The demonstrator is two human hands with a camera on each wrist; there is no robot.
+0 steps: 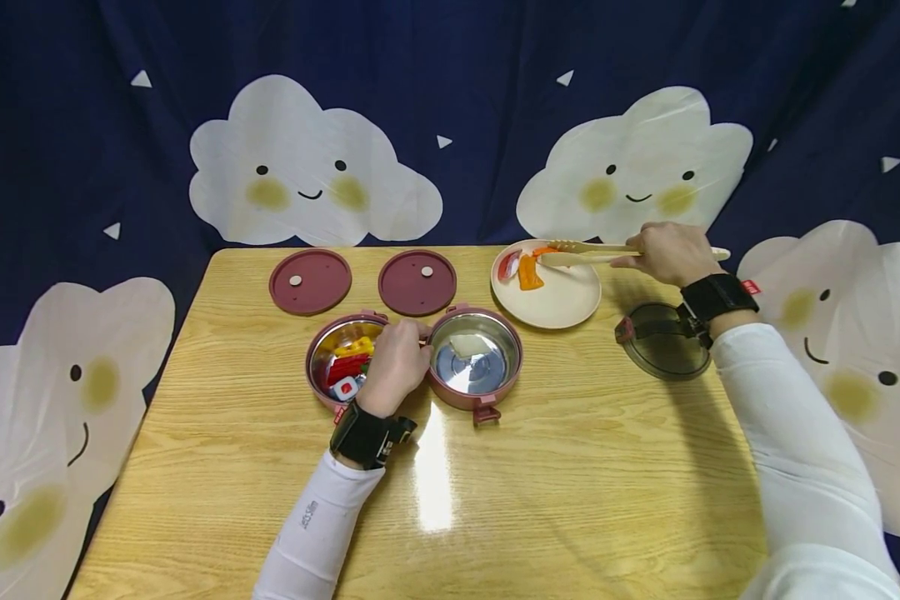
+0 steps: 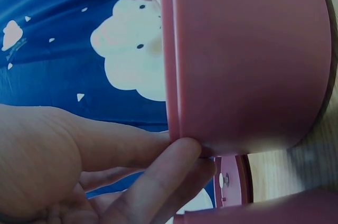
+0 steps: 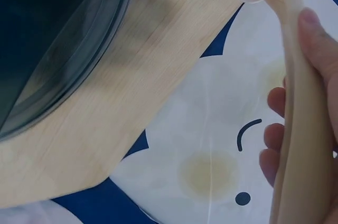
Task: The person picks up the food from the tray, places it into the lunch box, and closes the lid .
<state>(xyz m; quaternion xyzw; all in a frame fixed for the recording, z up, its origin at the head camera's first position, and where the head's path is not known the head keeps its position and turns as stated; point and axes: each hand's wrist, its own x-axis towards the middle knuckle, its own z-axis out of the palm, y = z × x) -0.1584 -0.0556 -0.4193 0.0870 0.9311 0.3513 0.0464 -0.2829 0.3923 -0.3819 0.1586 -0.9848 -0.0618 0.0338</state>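
My left hand [image 1: 399,362] pinches the left rim of an empty pink pot [image 1: 510,379] with a shiny steel inside; thumb and finger meet at the rim in the left wrist view. My right hand [image 1: 671,252] grips a pair of beige tongs [image 1: 600,260], whose tips reach over the cream plate [image 1: 547,312]. On that plate lie orange pieces [image 1: 529,273] and a red-and-white piece [image 1: 508,265] near the tong tips. A second pink pot [image 1: 317,383], partly hidden by my left hand, holds yellow pieces, red pieces and a white-and-red piece.
Two round dark-pink lids [image 1: 322,287] lie at the back left of the wooden table [image 1: 555,500]. A dark see-through lid [image 1: 671,362] with a pink knob rests on the right, under my right wrist. Behind the table hangs a navy curtain [image 1: 480,75] with clouds.
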